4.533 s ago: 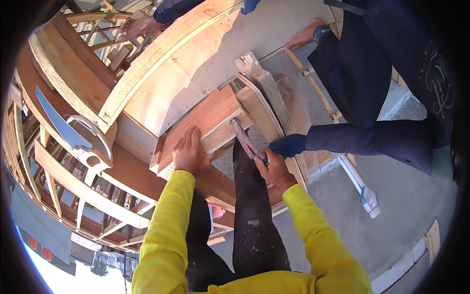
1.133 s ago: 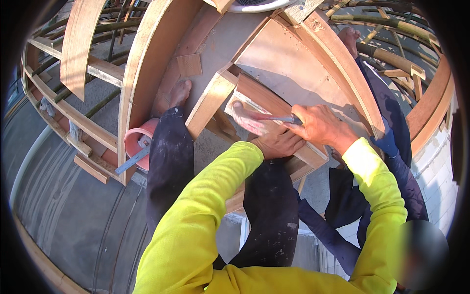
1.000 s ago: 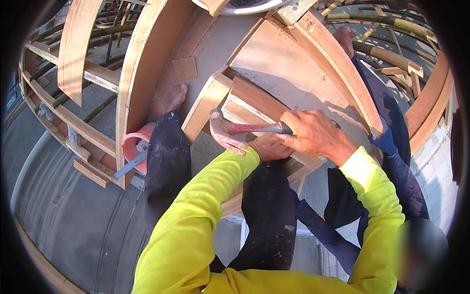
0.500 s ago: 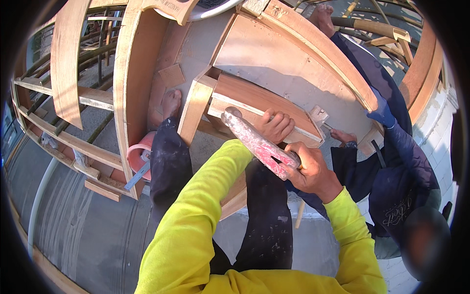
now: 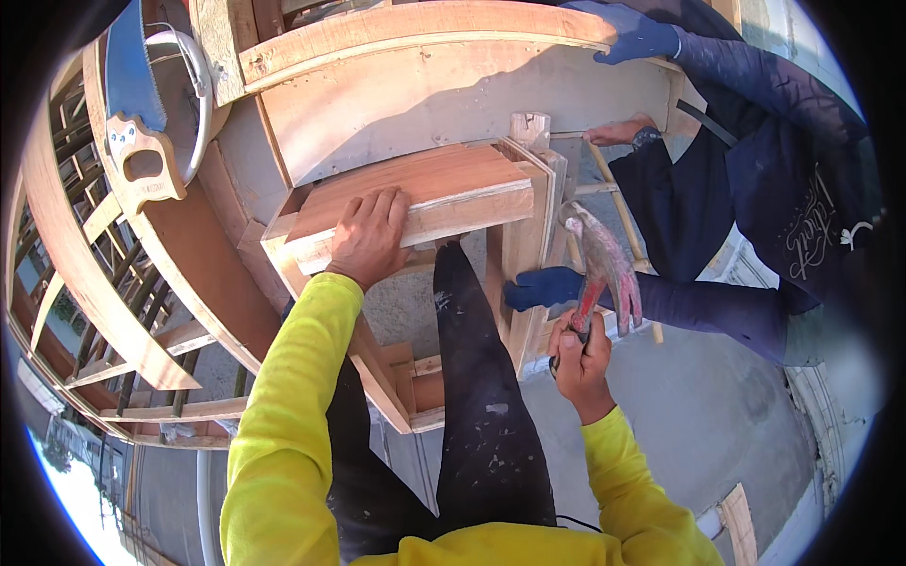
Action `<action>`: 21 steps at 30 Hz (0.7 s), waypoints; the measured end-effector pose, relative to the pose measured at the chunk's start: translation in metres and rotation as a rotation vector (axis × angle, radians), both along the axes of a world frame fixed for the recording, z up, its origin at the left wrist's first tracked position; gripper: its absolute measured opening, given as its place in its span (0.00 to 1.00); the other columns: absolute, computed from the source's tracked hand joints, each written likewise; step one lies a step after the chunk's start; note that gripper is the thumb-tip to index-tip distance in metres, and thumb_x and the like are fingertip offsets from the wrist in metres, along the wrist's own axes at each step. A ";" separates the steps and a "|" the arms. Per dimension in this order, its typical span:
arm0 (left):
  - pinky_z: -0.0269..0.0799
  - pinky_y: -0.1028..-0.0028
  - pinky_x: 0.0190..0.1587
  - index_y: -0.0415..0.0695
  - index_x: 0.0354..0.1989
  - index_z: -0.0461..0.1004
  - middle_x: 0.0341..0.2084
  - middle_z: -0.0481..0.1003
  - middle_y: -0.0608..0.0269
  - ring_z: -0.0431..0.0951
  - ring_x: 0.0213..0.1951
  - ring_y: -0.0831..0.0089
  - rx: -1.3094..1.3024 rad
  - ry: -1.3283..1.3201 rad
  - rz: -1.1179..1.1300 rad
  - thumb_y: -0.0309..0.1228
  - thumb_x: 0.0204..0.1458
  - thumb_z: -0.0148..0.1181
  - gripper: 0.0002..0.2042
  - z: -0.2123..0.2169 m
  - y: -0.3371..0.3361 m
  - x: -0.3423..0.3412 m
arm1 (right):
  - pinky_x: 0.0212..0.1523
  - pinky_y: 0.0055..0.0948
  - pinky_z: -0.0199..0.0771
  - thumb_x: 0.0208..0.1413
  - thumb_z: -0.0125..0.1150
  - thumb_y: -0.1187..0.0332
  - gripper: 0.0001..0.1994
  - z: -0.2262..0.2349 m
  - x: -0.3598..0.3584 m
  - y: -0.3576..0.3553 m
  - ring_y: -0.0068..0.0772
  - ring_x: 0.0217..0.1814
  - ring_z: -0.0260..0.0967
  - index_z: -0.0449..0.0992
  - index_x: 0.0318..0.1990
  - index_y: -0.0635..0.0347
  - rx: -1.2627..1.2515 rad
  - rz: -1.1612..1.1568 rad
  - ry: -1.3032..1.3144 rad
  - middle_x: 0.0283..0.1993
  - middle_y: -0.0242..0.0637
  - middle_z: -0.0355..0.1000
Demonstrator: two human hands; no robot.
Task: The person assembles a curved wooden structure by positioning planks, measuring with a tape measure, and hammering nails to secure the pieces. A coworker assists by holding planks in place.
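My left hand [image 5: 370,236] grips the near edge of a reddish plywood panel [image 5: 429,184] on top of a wooden box frame [image 5: 382,377]. Its fingers lie over the top face. In my right hand [image 5: 580,363] is the handle of a claw hammer [image 5: 609,264], its worn red-and-grey head raised beside the right end of the box. A co-worker's blue-gloved hand [image 5: 543,288] touches the frame's right side, close to the hammer. My leg stands in front of the frame's opening and hides part of it.
The co-worker's other gloved hand [image 5: 628,33] rests on a curved wooden form [image 5: 434,28] at the back. A handsaw [image 5: 142,160] with a blue blade lies at the upper left, beside a white-rimmed bucket [image 5: 198,85]. Curved timber ribs [image 5: 104,274] stand along the left. A wood offcut [image 5: 738,519] lies at the lower right.
My view has turned. The hammer has swung from lying across above my left hand to upright at the right. My left hand now holds the panel's near edge. A co-worker's gloved hand now touches the frame.
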State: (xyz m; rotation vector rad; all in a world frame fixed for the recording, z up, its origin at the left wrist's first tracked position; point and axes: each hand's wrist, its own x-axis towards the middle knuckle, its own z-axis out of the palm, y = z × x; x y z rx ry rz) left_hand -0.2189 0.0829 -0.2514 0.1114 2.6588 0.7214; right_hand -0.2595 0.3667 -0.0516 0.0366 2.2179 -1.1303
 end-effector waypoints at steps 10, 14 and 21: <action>0.69 0.60 0.59 0.39 0.58 0.69 0.55 0.74 0.52 0.74 0.57 0.56 -0.003 0.012 0.002 0.37 0.35 0.76 0.38 -0.004 0.004 -0.012 | 0.28 0.37 0.69 0.64 0.60 0.69 0.10 -0.096 0.028 0.022 0.43 0.24 0.70 0.69 0.46 0.65 0.127 -0.101 -0.005 0.27 0.41 0.73; 0.69 0.59 0.59 0.40 0.59 0.67 0.55 0.74 0.51 0.74 0.57 0.53 -0.023 0.006 0.019 0.36 0.35 0.76 0.39 -0.006 0.008 -0.014 | 0.26 0.31 0.68 0.67 0.58 0.69 0.10 -0.061 0.011 0.013 0.30 0.22 0.67 0.67 0.45 0.66 -0.151 -0.131 0.320 0.24 0.34 0.69; 0.70 0.58 0.58 0.41 0.59 0.67 0.56 0.74 0.53 0.75 0.56 0.52 -0.053 0.019 0.010 0.35 0.32 0.76 0.40 -0.010 0.011 -0.017 | 0.28 0.40 0.71 0.64 0.62 0.65 0.12 -0.119 0.012 0.019 0.54 0.29 0.74 0.71 0.42 0.66 0.091 -0.190 -0.027 0.30 0.48 0.75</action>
